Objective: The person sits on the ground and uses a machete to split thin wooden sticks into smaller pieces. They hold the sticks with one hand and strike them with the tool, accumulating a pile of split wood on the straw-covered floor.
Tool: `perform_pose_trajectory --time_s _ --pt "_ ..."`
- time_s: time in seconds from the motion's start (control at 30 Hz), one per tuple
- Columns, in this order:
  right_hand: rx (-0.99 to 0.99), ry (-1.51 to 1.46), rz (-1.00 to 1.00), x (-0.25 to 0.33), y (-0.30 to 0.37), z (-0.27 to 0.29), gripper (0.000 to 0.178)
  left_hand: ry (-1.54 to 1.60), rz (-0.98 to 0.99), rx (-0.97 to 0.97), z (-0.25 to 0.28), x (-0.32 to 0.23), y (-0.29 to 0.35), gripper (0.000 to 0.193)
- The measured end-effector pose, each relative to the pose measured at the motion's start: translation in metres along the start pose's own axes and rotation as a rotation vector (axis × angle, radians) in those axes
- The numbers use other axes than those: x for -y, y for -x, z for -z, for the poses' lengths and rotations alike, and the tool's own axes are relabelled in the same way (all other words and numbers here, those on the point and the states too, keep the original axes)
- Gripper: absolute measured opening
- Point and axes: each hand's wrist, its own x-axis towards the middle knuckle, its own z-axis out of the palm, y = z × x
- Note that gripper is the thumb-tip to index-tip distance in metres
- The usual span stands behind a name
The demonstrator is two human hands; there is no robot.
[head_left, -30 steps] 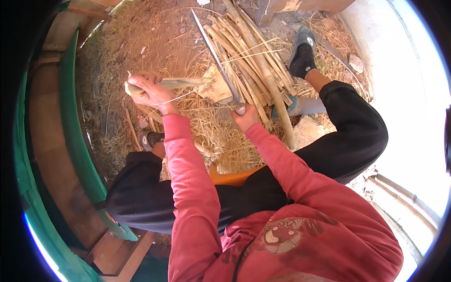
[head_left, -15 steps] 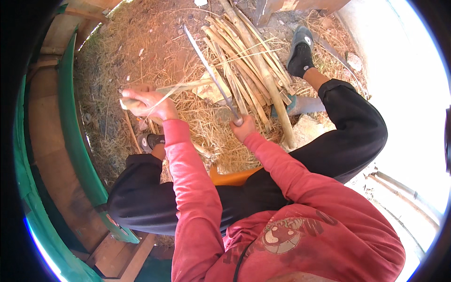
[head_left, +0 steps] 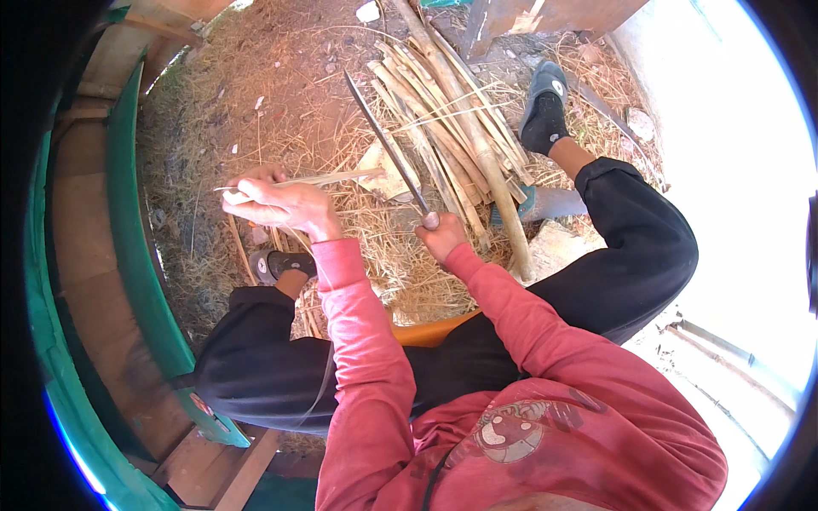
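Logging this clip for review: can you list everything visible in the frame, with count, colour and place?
long knife: one, dark blade, in the right hand, pointing away up the frame
thin cane strip: one, pale, in the left hand
bundle of split canes: many, tan, on the ground ahead
dry straw: scattered, yellow-brown, across the ground
curved panel: one, green, at left
shoes: two, dark, on the feet
left hand: closed on the strip
right hand: closed on the knife handle
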Motion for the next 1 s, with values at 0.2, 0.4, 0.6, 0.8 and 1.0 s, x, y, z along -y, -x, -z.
perform_pose_trajectory --time_s 0.2,0.4,0.6,0.8,1.0 --pt "0.038 0.138 -0.04 -0.009 0.0 -0.003 0.03 -0.228 -0.099 0.081 0.005 0.017 -0.004 0.041" --pt "0.066 0.318 -0.117 -0.034 0.0 -0.014 0.036 -0.172 -0.127 0.0 0.003 0.032 -0.008 0.043" --pt "0.03 0.16 -0.026 -0.006 -0.004 -0.006 0.035 -0.421 -0.281 -0.058 0.016 0.049 0.002 0.035" --pt "0.077 0.446 -0.18 -0.049 0.006 -0.006 0.036 -0.55 -0.31 0.006 0.014 0.04 0.006 0.03" --pt "0.05 0.437 -0.123 -0.054 -0.014 -0.006 0.034 -0.475 -0.266 0.061 -0.008 0.025 0.014 0.027"
